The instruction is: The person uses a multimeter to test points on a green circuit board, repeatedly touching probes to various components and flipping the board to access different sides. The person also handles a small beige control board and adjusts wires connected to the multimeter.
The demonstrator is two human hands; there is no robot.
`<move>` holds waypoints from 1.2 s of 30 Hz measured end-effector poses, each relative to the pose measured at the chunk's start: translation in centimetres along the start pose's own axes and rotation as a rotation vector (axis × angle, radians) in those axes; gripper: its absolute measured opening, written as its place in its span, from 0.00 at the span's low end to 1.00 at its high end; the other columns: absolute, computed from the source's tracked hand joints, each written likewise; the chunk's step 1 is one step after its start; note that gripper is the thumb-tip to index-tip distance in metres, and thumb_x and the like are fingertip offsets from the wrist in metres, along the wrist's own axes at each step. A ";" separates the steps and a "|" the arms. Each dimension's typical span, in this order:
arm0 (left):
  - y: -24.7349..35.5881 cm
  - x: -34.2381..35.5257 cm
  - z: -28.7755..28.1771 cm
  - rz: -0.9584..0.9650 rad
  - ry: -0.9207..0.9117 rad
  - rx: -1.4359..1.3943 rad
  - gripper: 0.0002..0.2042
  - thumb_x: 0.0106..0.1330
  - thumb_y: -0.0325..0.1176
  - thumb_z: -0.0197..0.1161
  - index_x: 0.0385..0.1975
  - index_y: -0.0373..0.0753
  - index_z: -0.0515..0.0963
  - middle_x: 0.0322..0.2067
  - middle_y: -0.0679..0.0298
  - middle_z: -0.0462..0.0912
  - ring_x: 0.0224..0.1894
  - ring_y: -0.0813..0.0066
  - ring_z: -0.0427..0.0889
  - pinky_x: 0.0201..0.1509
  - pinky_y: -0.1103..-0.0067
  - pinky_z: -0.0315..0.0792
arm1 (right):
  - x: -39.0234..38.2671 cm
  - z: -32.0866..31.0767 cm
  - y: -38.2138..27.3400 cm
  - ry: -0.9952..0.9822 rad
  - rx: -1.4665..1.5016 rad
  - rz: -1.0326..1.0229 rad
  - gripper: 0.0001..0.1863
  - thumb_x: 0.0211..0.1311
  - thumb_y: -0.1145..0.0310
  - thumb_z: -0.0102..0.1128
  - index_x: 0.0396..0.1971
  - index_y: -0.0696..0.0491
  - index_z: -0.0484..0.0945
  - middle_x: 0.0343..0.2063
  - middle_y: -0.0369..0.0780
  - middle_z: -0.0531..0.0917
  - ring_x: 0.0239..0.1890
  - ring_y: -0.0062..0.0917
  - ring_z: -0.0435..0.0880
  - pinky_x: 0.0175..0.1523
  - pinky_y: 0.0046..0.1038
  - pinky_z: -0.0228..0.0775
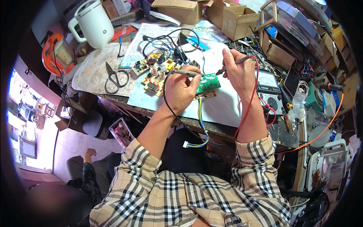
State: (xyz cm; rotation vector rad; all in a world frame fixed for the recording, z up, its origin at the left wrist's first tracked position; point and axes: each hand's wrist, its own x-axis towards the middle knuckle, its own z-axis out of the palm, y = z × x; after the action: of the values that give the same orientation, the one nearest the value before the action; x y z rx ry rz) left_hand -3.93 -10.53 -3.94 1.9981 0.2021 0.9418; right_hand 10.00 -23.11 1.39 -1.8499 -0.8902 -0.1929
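Note:
My left hand [180, 90] is closed on a dark test probe [188, 73] with a black lead, its tip pointing right over a green circuit board [208, 83]. Closed on a second test probe [242, 60], this one with a red lead, my right hand [241, 73] is just right of the board. Whether either tip touches the solder side I cannot make out. A bundle of coloured wires [200, 113] runs from the board over the table edge and ends in a white connector [185, 144]. An analog multimeter [269, 85] sits right of my right forearm.
Several populated circuit boards [153, 79] lie left of my left hand. Black scissors [114, 77] rest farther left, near a white kettle-like jug [92, 24]. Cardboard boxes [238, 22] stand at the back. An orange-corded soldering iron [331, 87] is at right; another person [89, 170] sits at lower left.

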 end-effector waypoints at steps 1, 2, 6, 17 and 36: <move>0.0 0.0 0.1 0.005 0.004 -0.015 0.03 0.66 0.27 0.62 0.37 0.37 0.80 0.20 0.69 0.75 0.20 0.84 0.69 0.24 0.82 0.63 | 0.0 0.1 0.0 -0.007 0.007 0.000 0.22 0.72 0.58 0.55 0.20 0.58 0.77 0.14 0.35 0.78 0.14 0.17 0.79 0.18 0.21 0.66; 0.0 0.1 0.2 0.010 0.009 -0.029 0.03 0.65 0.27 0.63 0.35 0.38 0.80 0.19 0.67 0.76 0.18 0.81 0.71 0.23 0.80 0.64 | -0.1 0.3 -0.3 -0.014 0.014 0.001 0.22 0.72 0.58 0.55 0.20 0.58 0.77 0.14 0.35 0.78 0.14 0.17 0.78 0.18 0.21 0.66; -0.2 0.2 0.4 0.068 0.030 -0.065 0.02 0.64 0.27 0.63 0.34 0.37 0.80 0.19 0.63 0.77 0.18 0.76 0.73 0.23 0.78 0.66 | -0.5 0.4 -1.0 0.017 0.071 0.030 0.21 0.69 0.62 0.57 0.18 0.60 0.75 0.09 0.38 0.68 0.14 0.20 0.65 0.22 0.30 0.60; -0.2 0.1 0.6 0.034 0.004 -0.067 0.02 0.65 0.27 0.63 0.34 0.37 0.80 0.21 0.62 0.79 0.20 0.74 0.75 0.26 0.77 0.69 | -0.5 0.9 -0.6 0.006 0.018 0.016 0.19 0.69 0.62 0.58 0.20 0.60 0.77 0.10 0.41 0.69 0.14 0.21 0.66 0.22 0.31 0.60; -0.5 -0.1 0.6 0.082 -0.007 -0.039 0.04 0.67 0.26 0.62 0.38 0.35 0.80 0.23 0.66 0.78 0.22 0.83 0.73 0.25 0.82 0.66 | 0.3 0.7 1.1 0.104 -0.075 -0.039 0.21 0.69 0.62 0.57 0.19 0.60 0.75 0.13 0.48 0.75 0.15 0.32 0.75 0.25 0.34 0.66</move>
State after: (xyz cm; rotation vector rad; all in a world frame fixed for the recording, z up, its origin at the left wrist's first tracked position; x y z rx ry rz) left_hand -3.45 -10.70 -4.60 1.9864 0.0980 0.9824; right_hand 10.72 -22.57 0.42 -1.8744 -0.8578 -0.3478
